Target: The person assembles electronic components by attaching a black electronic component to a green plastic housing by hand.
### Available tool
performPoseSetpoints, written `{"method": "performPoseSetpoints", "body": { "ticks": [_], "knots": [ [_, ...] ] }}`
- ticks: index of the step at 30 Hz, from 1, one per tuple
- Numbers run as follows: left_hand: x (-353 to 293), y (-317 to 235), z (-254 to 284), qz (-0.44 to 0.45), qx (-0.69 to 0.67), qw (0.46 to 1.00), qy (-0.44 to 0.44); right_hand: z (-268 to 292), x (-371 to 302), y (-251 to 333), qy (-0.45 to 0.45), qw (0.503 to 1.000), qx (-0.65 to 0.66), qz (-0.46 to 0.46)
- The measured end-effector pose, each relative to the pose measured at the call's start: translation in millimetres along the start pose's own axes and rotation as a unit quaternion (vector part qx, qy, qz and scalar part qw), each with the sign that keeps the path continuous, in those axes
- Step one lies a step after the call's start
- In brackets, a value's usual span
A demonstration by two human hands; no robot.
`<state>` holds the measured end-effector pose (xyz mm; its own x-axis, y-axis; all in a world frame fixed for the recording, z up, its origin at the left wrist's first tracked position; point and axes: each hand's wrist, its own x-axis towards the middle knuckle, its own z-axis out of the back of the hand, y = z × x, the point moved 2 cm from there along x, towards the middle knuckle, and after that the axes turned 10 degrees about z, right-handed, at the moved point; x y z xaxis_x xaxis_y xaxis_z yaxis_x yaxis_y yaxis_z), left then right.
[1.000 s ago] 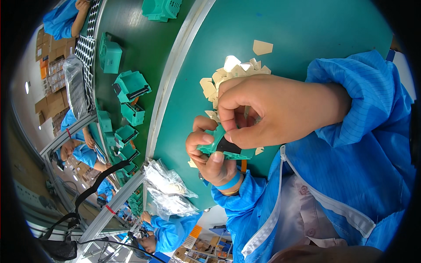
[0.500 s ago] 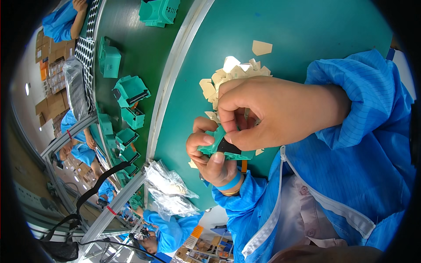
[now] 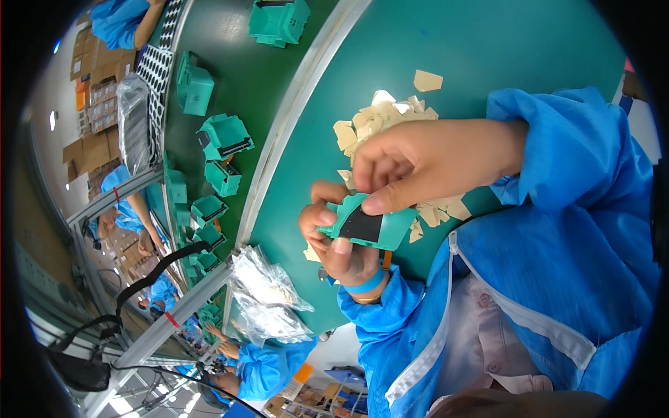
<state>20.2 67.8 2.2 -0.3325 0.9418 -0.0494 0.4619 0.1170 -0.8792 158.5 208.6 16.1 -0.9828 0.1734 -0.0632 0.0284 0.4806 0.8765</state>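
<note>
My left hand (image 3: 336, 240), with a blue band at its wrist, holds a green plastic part (image 3: 396, 227) from its left and lower side, fingers wrapped round the edge. A flat black patch (image 3: 362, 226) with a curved side covers the middle of that part. My right hand (image 3: 425, 164) reaches in from the right. Its thumb presses on the patch's upper corner, and its bent fingers close in behind the part's upper edge. Beyond and beneath my hands lies a pile of cream-coloured cut pieces (image 3: 376, 120), like backing paper. One loose cream piece (image 3: 428, 81) lies farther off.
Clear plastic bags (image 3: 268, 292) lie at the table's lower left. Past a pale metal rail (image 3: 279, 118), several green plastic housings (image 3: 226, 134) stand on a darker green belt. Co-workers in blue sleeves (image 3: 275, 366) sit along the left, near a metal frame (image 3: 174, 320).
My right hand has drawn back a little, with its thumb now flat on the black patch. The green part has turned, so more of its face and the patch shows.
</note>
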Motion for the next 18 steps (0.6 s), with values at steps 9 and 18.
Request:
{"method": "performPoseSetpoints", "body": {
  "ticks": [9, 18],
  "knots": [
    [-35.5, -53.3, 1.1, -0.030, -0.072, 0.997, -0.007, -65.3, 11.0, 22.3, 0.040, 0.996, 0.023, 0.074],
    [-125.6, -161.6, 53.6, -0.042, 0.420, 0.845, -0.329, -87.2, 155.0, 82.6, -0.095, 0.974, -0.185, 0.091]
  ]
}}
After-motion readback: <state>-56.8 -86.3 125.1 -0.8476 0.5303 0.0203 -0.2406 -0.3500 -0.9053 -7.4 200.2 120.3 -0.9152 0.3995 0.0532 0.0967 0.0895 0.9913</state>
